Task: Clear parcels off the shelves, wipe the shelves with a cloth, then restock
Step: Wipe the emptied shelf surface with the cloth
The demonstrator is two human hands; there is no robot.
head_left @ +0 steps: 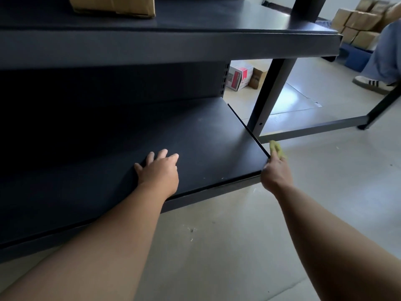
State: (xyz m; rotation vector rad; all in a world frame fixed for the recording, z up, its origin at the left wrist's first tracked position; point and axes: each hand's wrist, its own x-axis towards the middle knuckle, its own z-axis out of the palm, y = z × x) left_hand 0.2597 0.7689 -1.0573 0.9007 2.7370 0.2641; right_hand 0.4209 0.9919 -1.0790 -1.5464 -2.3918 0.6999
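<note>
A dark lower shelf [206,135] lies bare in front of me. My left hand [158,168] rests flat on its front part, fingers spread, holding nothing. At the shelf's right front corner, my right hand [274,170] grips a yellow-green cloth [276,149] against the side edge. One cardboard parcel [112,5] sits on the upper shelf [217,20] at the top left, cut off by the frame.
A white and red box [238,77] and a brown box [257,78] lie on the floor behind the rack. Stacked cardboard boxes [360,22] stand at the far right beside a person's leg and shoe [368,81]. A shelf upright [271,92] stands right of the shelf.
</note>
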